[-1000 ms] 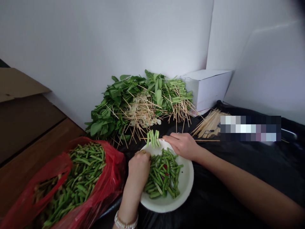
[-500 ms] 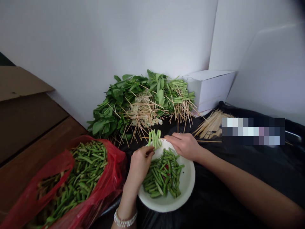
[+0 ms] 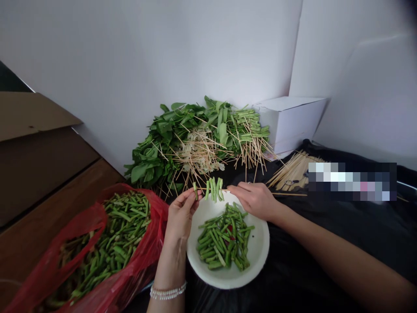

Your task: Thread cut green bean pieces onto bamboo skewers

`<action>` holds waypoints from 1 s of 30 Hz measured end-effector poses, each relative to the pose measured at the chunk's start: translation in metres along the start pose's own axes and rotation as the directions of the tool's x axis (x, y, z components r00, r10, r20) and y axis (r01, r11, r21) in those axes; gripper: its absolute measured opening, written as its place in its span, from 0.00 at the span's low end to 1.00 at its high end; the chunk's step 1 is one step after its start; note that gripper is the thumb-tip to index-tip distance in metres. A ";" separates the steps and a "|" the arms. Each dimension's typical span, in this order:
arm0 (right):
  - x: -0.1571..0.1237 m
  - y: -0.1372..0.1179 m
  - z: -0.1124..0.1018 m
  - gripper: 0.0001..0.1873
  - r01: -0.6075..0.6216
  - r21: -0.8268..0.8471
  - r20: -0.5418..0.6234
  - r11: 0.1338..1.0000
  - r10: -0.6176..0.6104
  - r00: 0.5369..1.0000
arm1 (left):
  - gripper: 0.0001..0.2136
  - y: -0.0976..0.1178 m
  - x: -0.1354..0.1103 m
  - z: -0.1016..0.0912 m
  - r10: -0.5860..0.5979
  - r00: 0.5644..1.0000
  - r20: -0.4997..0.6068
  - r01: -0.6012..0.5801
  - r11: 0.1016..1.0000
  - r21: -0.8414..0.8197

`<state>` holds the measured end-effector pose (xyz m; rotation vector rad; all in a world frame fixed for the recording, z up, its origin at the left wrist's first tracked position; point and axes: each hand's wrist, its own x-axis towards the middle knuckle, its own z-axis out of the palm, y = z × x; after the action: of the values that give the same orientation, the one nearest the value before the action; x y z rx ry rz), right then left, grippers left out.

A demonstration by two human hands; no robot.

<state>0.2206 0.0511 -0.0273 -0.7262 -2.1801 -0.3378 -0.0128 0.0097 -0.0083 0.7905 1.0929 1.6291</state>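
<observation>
My right hand (image 3: 256,198) is closed around a thin wooden skewer (image 3: 289,194), whose blunt end sticks out to the right. Several cut green bean pieces (image 3: 214,189) are threaded side by side on it, left of my fingers. At the skewer's left tip, my left hand (image 3: 182,211) pinches one more green bean piece (image 3: 195,190) between thumb and fingers. Below both hands stands a white bowl (image 3: 228,280) holding a heap of cut green beans (image 3: 224,239), with something red among them.
A red plastic bag (image 3: 159,217) full of cut beans lies at left, near a cardboard box (image 3: 35,113). Skewered leafy greens (image 3: 163,134) and skewered pale vegetables (image 3: 198,148) lie behind the bowl. Bare skewers (image 3: 293,169) and a white box (image 3: 293,124) are to the right.
My left hand has moved from above the bowl's beans up and left to the skewer's tip, with a bean piece in its fingers. My right hand stays almost still.
</observation>
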 end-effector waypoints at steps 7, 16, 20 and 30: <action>-0.001 0.000 0.001 0.16 0.004 -0.004 -0.004 1.000 -0.004 1.000 | 0.14 0.004 -0.002 0.004 -0.024 1.000 0.008 0.025 0.996 -0.085; 0.000 -0.001 -0.001 0.17 0.012 -0.001 0.023 1.000 -0.012 1.000 | 0.15 0.007 -0.003 0.007 -0.024 1.000 -0.002 0.024 0.997 -0.072; 0.001 -0.001 -0.001 0.18 0.012 -0.003 0.028 1.000 -0.012 1.000 | 0.16 0.007 -0.003 0.009 -0.036 0.999 -0.019 0.034 0.997 -0.071; 0.000 -0.001 -0.001 0.17 0.011 0.009 0.011 1.000 -0.011 1.000 | 0.15 0.006 -0.003 0.008 -0.057 0.998 -0.038 0.054 0.995 -0.083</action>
<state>0.2204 0.0498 -0.0266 -0.7133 -2.1954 -0.3305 -0.0073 0.0086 0.0006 0.6705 1.0600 1.6390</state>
